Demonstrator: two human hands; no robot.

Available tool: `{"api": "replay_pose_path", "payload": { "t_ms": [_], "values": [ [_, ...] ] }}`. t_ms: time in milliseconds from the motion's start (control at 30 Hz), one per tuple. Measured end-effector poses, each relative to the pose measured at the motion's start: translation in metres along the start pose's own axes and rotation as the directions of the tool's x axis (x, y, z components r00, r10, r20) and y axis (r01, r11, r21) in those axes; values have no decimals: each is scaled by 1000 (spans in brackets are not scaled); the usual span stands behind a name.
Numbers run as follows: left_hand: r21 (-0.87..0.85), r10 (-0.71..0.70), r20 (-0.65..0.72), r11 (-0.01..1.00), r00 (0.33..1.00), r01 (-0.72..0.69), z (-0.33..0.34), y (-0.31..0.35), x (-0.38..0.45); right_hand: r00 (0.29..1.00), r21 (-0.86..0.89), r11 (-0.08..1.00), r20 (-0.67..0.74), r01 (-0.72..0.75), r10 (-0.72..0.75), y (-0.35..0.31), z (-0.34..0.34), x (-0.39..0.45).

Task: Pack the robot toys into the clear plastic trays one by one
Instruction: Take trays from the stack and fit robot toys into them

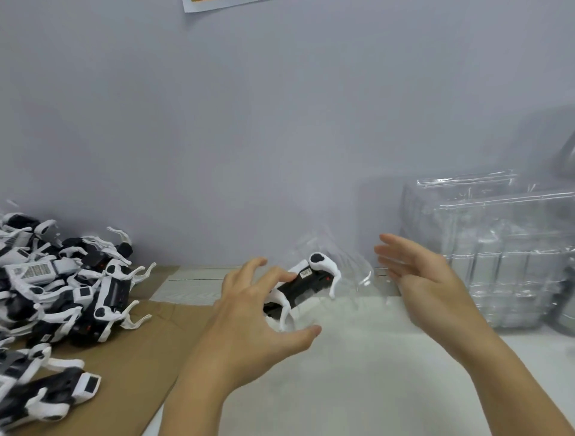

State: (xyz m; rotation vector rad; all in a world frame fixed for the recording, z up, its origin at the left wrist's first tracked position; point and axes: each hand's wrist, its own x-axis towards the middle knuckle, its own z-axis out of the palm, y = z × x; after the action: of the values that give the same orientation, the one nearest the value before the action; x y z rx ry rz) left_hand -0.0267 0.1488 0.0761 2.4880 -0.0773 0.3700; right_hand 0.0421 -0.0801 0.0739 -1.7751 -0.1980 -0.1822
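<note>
- Far left: we note a heap of black-and-white robot toys (56,289) lying on a sheet of brown cardboard (130,370), tangled legs up and sideways. We count many, too jumbled for a number. We judge these unpacked, so most of the task is left.
- Left of centre: our left hand (249,317) has its fingers curled over the near end of one robot toy (303,284), fingertips on its black body and thumb spread below and apart from it. Whether the hand truly grips or only steadies it, we cannot tell for certain; we record it as a light hold.
- Centre: that toy lies tilted, white head end far and right, inside or against a clear plastic tray (345,270). The tray is blurred and nearly invisible; we cannot tell whether the toy is fully seated. Our judgement: this toy is mid-packing.
- Right of centre: our right hand (426,280) is held up, fingers straight and loosely spread, palm facing left, holding nothing, just beside the tray's right edge; contact cannot be told.
- Far right: a stack of clear trays (485,252) against the wall (280,124). We see no toys in them; they look unused.
- Writing: a small white label on the toy's body is too small to read. A paper corner (214,3) at the top edge shows nothing readable. No brands are legible.
</note>
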Motion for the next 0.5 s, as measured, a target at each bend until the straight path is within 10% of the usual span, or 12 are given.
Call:
{"api": "replay_pose_path", "payload": {
  "t_ms": [300,500],
  "values": [
    [169,-20,369,985,929,-46,55,34,-2,969,-137,960,5,245,-247,-35,9,-11],
    [-77,18,374,997,927,12,79,51,-1,975,-135,966,44,221,-217,-31,13,-10]
  ]
}}
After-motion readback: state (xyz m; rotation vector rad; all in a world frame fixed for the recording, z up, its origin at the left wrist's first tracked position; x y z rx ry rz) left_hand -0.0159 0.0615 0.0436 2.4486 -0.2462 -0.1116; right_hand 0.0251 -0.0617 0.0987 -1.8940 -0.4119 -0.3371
